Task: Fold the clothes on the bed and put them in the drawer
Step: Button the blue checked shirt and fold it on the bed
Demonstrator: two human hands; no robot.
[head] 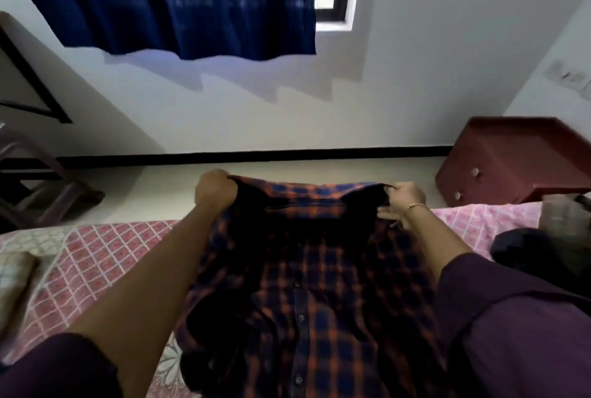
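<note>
A blue and orange plaid shirt (307, 285) with a buttoned front hangs stretched between my hands above the bed (105, 257), which has a pink checked sheet. My left hand (215, 190) grips the shirt's far left corner. My right hand (403, 202), with a thin bracelet on the wrist, pinches the far right corner. Beyond the bed at the right stands a dark red drawer unit (508, 161) with two white knobs; both drawers look closed.
More dark clothes (527, 253) lie on the bed at the right edge. A brown plastic chair (38, 186) stands on the floor at the left. A blue curtain (179, 4) hangs over the window. Pale floor lies between bed and wall.
</note>
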